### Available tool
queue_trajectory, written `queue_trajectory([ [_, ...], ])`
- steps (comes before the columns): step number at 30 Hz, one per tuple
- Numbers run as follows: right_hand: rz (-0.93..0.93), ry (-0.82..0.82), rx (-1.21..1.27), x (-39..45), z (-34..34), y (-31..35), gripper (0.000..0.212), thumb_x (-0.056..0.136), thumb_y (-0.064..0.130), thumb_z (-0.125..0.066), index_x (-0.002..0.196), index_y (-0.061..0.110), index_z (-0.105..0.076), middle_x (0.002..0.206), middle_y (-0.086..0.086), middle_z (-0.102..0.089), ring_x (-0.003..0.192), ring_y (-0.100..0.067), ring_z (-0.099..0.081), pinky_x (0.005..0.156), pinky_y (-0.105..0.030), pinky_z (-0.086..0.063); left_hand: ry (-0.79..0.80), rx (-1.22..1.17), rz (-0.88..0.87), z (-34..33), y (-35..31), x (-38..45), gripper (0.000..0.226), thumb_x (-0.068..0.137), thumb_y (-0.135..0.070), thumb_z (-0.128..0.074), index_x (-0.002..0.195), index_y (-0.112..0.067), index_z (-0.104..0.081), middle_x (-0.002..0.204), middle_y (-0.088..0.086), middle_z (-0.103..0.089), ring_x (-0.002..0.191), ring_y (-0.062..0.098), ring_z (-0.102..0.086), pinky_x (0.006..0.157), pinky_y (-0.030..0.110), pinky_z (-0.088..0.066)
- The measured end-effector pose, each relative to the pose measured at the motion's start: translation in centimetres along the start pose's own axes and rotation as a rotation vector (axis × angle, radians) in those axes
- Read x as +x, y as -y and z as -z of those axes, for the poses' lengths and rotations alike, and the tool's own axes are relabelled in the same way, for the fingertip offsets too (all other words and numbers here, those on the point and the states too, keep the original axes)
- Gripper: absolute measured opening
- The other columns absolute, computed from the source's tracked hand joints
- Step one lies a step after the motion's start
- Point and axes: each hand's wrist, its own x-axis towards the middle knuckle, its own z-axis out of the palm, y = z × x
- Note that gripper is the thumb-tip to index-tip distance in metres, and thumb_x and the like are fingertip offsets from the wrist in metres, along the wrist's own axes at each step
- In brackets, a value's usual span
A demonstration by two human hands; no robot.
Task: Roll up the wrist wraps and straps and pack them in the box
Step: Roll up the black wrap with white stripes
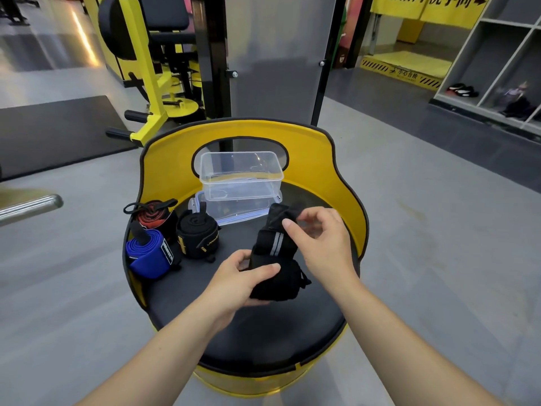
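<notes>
The clear box (241, 171) stands on its lid (231, 213) at the back of the round black seat (248, 332), with nothing inside. In front of the box, the left hand (237, 276) grips the rolled end of 1 black strap (275, 259); its loose end runs up toward the box, pinched by the right hand (319, 238). Left of the box sit 3 rolled wraps: 1 red-and-black (155, 216), 1 blue (150, 253), 1 black (199, 234).

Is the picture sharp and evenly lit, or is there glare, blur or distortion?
Head view: the hands and the black grey-striped wrist wrap are sharp; soft glare streaks the clear plastic box and the grey floor at upper left; the wide lens bends the edges; the far shelves look blurred.
</notes>
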Motion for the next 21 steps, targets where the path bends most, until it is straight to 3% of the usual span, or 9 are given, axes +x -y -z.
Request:
queue_trajectory([
  [4,-0.115,0.082,0.004,0.5,0.1,0.1,0.024,0.084,0.045,-0.080,0.093,0.028,-0.065,0.091,0.010,-0.068,0.083,-0.004,-0.063,0.073,-0.019,-0.053,0.018,0.147,-0.086,-0.2,0.2,-0.2,0.036,0.082,-0.019,-0.087,0.111,-0.031,-0.071,0.105,-0.006,-0.078,0.094,0.021,-0.078,0.078,0.053,-0.065],
  [8,-0.278,0.003,-0.010,1.4,0.3,-1.2,0.038,0.084,0.052,-0.077,0.104,0.025,-0.060,0.103,0.008,-0.066,0.095,-0.008,-0.063,0.084,-0.030,-0.054,0.045,0.220,-0.126,-0.2,0.3,-0.3,0.045,0.065,-0.039,-0.090,0.106,-0.043,-0.072,0.108,-0.008,-0.078,0.102,0.021,-0.076,0.087,0.054,-0.063],
  [12,-0.289,0.018,0.183,2.0,1.0,-1.5,0.024,0.089,0.040,-0.077,0.078,0.020,-0.068,0.075,0.003,-0.068,0.073,-0.016,-0.060,0.074,-0.035,-0.053,0.052,0.232,-0.143,-0.1,0.4,0.0,0.050,0.058,-0.047,-0.087,0.105,-0.047,-0.072,0.108,-0.010,-0.078,0.104,0.018,-0.075,0.094,0.053,-0.060],
  [14,-0.252,0.004,0.158,2.2,1.1,-1.6,0.015,0.090,0.034,-0.077,0.082,0.022,-0.072,0.083,0.000,-0.074,0.082,-0.025,-0.067,0.079,-0.040,-0.057,0.039,0.243,-0.145,0.0,0.4,0.2,0.048,0.059,-0.047,-0.087,0.104,-0.048,-0.071,0.107,-0.011,-0.078,0.103,0.018,-0.075,0.093,0.053,-0.060],
  [16,-0.253,-0.003,0.173,2.2,1.0,-1.6,0.006,0.090,0.027,-0.078,0.092,0.025,-0.072,0.091,0.001,-0.076,0.092,-0.021,-0.071,0.082,-0.036,-0.059,0.022,0.264,-0.155,0.1,0.4,0.3,0.048,0.059,-0.048,-0.086,0.104,-0.050,-0.070,0.106,-0.013,-0.078,0.102,0.016,-0.075,0.093,0.052,-0.060],
  [19,-0.300,-0.008,0.253,2.2,0.8,-1.2,0.015,0.090,0.018,-0.078,0.100,0.023,-0.069,0.092,0.006,-0.076,0.094,-0.011,-0.072,0.080,-0.024,-0.054,0.010,0.269,-0.157,0.0,0.6,0.3,0.047,0.060,-0.048,-0.086,0.104,-0.051,-0.070,0.105,-0.014,-0.078,0.101,0.015,-0.075,0.093,0.051,-0.060],
  [21,-0.332,0.012,0.288,2.3,0.8,-1.1,0.016,0.089,0.020,-0.080,0.100,0.021,-0.069,0.092,0.004,-0.077,0.096,-0.014,-0.073,0.084,-0.027,-0.055,0.000,0.275,-0.168,0.1,0.6,0.3,0.047,0.060,-0.047,-0.086,0.104,-0.051,-0.070,0.104,-0.015,-0.078,0.101,0.015,-0.075,0.092,0.051,-0.061],
])
